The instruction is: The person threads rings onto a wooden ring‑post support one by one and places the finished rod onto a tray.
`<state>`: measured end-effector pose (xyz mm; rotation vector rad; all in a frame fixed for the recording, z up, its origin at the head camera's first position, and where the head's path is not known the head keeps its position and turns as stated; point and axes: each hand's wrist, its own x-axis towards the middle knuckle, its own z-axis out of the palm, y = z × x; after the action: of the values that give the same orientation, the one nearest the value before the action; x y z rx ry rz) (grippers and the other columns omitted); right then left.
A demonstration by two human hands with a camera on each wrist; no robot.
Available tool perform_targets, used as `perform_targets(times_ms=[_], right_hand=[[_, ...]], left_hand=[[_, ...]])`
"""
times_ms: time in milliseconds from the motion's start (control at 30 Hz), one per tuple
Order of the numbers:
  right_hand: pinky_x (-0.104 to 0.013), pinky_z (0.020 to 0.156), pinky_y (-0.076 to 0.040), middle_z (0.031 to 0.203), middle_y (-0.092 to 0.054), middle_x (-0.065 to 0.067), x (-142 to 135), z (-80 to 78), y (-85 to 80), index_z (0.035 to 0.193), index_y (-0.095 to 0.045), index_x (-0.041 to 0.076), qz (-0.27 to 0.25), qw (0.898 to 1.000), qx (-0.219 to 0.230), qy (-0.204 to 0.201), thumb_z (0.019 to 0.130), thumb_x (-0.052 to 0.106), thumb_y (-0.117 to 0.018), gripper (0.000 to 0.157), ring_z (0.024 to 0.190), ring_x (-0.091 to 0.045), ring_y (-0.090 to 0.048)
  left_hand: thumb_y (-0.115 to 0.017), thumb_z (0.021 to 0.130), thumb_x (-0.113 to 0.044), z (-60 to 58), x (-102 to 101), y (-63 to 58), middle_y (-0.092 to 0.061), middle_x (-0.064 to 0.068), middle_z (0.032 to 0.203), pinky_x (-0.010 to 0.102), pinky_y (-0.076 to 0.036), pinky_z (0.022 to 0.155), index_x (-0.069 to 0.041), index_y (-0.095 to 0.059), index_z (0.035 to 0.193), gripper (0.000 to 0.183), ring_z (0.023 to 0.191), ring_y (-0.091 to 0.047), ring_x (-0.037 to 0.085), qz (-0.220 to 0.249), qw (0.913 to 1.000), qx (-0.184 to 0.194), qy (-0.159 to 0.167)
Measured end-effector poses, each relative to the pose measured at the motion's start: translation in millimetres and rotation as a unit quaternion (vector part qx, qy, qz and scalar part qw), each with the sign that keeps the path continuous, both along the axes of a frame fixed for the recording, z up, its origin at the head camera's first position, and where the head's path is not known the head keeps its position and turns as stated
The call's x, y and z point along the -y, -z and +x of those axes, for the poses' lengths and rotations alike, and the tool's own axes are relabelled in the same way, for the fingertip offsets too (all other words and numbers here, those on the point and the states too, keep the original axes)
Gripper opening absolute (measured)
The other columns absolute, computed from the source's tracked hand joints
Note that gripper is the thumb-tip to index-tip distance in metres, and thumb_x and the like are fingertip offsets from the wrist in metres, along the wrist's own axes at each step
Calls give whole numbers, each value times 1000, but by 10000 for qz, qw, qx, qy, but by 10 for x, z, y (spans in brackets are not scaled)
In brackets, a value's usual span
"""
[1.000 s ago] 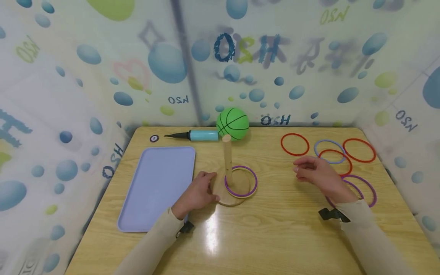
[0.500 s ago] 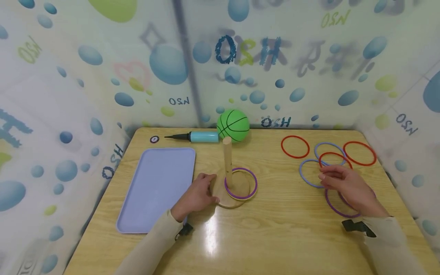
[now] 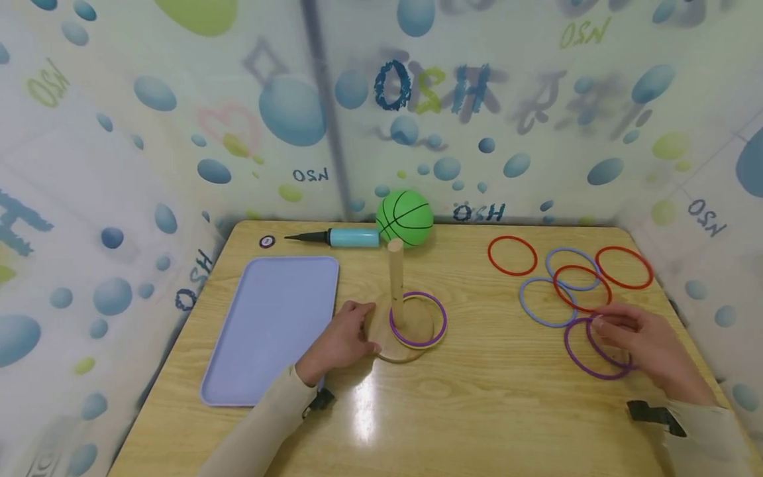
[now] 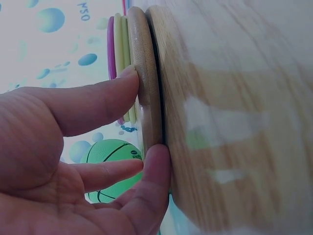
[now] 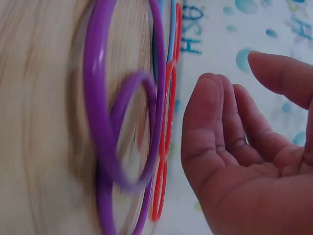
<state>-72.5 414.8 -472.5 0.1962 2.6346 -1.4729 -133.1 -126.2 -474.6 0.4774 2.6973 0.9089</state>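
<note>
My left hand holds the round base of a wooden ring-toss stand by its left edge. Thumb and fingers sit spread along the rim of the base. Around the upright peg lies a purple ring on top of yellowish rings. On the right, my right hand hovers over two overlapping purple rings. Its fingers are loosely bent, with the thumb apart and nothing between them. In the right wrist view the purple rings are separate from the hand.
Red rings and blue rings lie behind the purple pair, some overlapping. A lavender tray lies at left. Along the back are a green ball, a blue hand pump and a small dark disc.
My right hand has moved right and nearer to me, from beside the blue and red rings to over the purple rings. The left hand and the stand have stayed in place.
</note>
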Motion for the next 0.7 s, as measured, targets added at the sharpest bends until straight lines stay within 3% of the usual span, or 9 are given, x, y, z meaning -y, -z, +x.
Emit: perform_targets(times_ms=[133,233,367,433,533,700], right_hand=[[-21,71,-58,101,-71,30,-197,20,62,133,-63,4,215,9994,-48,248,104,30,-69,40,88,4,-69],[-18,68,-55,96,-72,28,-327,21,108,136,-62,-1,614,9970,-118,451,103,34,-71,49,83,9,-66],[-13,66,-51,92,-60,40,-449,28,140,140,-58,-10,1176,9907,-194,654,102,38,-71,62,81,21,-56],[-12,66,-50,93,-52,48,-486,34,138,140,-56,-12,1218,9900,-170,690,103,38,-70,64,81,23,-53],[-13,66,-50,94,-54,46,-512,44,137,139,-57,-12,1201,9911,-155,557,103,34,-70,60,82,21,-53],[-23,66,-55,94,-68,29,-487,36,156,137,-59,-14,1236,9921,178,139,105,30,-68,55,77,4,-63]], left_hand=[[-93,80,-18,7,0,-17,-55,25,141,43,-54,95,4,-49,154,89,100,-59,21,-12,10000,0,-5],[-93,79,-18,17,3,-26,-56,25,140,44,-54,94,5,-49,153,89,100,-59,22,-16,10000,-24,-1],[-93,80,-17,25,4,-31,-56,26,139,44,-54,94,6,-50,153,88,99,-59,22,-6,10000,-34,15],[-93,80,-17,26,2,-35,-56,26,139,43,-53,94,5,-49,153,88,98,-58,21,-6,10000,-27,12],[-92,80,-17,21,1,-28,-55,25,140,42,-54,93,5,-49,153,88,98,-58,20,-18,10000,-16,16],[-93,80,-17,18,-1,-28,-55,26,139,41,-54,91,6,-49,153,88,97,-58,20,2,10000,-40,69]])
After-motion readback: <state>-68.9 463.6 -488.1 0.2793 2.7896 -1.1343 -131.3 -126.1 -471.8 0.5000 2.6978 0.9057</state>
